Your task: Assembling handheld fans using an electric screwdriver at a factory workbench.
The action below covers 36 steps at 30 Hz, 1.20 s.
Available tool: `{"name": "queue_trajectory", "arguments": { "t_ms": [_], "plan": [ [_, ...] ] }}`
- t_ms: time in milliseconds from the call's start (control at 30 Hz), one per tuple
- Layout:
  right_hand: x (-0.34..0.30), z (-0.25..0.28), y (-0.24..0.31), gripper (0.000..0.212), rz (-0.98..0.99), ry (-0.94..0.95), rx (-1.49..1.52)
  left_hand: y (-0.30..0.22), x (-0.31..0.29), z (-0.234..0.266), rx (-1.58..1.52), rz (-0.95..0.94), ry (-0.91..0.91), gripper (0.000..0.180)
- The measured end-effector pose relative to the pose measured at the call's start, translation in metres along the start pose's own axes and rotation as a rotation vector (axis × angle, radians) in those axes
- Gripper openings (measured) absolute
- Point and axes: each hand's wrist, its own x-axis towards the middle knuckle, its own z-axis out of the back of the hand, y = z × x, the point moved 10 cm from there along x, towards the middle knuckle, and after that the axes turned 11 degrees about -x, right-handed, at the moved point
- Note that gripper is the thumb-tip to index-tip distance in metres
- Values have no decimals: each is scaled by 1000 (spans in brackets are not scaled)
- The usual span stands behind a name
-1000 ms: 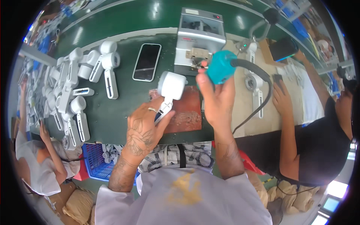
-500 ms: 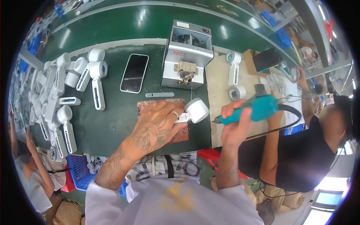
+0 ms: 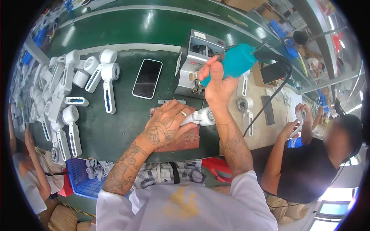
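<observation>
My left hand (image 3: 165,124) is wrapped round a white handheld fan (image 3: 207,116) and presses it against a reddish-brown pad (image 3: 181,143). The fan's round head sticks out to the right with part of its grille showing; the fingers cover most of its handle. My right hand (image 3: 219,85) grips a teal electric screwdriver (image 3: 237,61), raised over the right side of a silver screw feeder (image 3: 193,58). The driver's front end points down-left at the feeder's metal outlet, but whether its tip touches cannot be made out.
Many white fans (image 3: 58,96) are heaped at the left. A phone (image 3: 147,78) and a small grey bar (image 3: 169,102) lie on the green mat. The driver's black cord (image 3: 269,102) hangs at the right. A co-worker (image 3: 308,161) holds a white piece there. A blue basket (image 3: 83,179) stands below.
My right hand has carried the screwdriver up and left to the screw feeder. The fan in my left hand has turned, so its grille shows. The co-worker's hands have drawn back.
</observation>
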Motion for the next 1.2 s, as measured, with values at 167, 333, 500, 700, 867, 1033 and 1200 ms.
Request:
{"name": "queue_trajectory", "arguments": {
  "t_ms": [167, 333, 500, 700, 867, 1033, 1200],
  "plan": [
    [-3, 1, -5, 42, -44, 7, -18, 1, 0, 3, 18, 12, -28, 42],
    [-22, 12, 11, 51, -167, 13, -82, -2, 4, 5, -35, -11, -52, 42],
    [-38, 19, 27, 65, -151, 21, -22, 3, 1, 6, -36, 5, -33, 40],
    [-48, 15, 22, 62, -170, 45, 4, 6, 0, -1, -54, 15, -17, 40],
    [-56, 10, 9, 55, -194, 93, 24, 1, -1, 1, -29, 40, -2, 39],
    [-53, 9, 3, 46, -210, 62, 36, -2, 4, 2, 72, 21, 9, 40],
    [-54, 10, -2, 44, -226, 60, 58, -1, 5, 0, 70, 33, 32, 41]
  ]
}}
